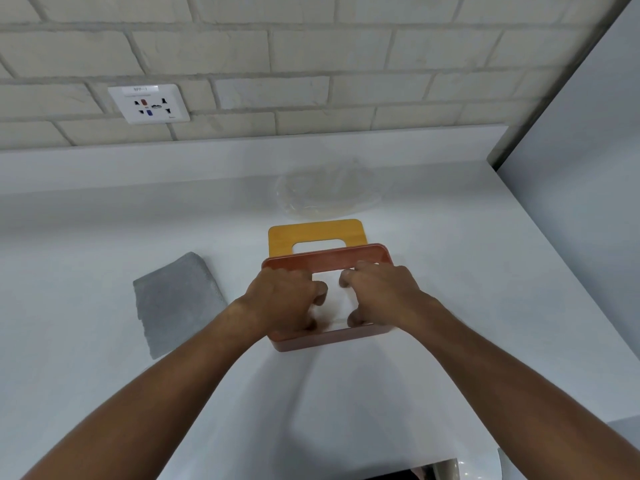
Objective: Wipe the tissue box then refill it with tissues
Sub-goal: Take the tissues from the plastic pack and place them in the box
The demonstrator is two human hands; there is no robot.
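- The refill looks like the step in hand: the tissue box stands open on the white counter, and a white stack of tissues sits inside its walls
- Wiping seems finished, judging by the grey cloth lying flat to the left, well apart from both hands
- The left hand covers the left end of the stack and the right hand the right end; the 2 hands are near each other, with bare tissue showing between them
- On each hand the fingers curl down over the far side of the stack and the thumb sits at the near side, so each appears to grip its end of the tissues; how firmly cannot be told
- How deep the stack sits cannot be seen, since the hands hide the corners
- The next move likely calls for seating the stack level below the rim, then drawing the fingers out without dragging the top sheet
- After that the yellow lid, lying just behind the box with its slot open, would need fitting on top
- A crumpled clear wrapper lies further back, near the wall
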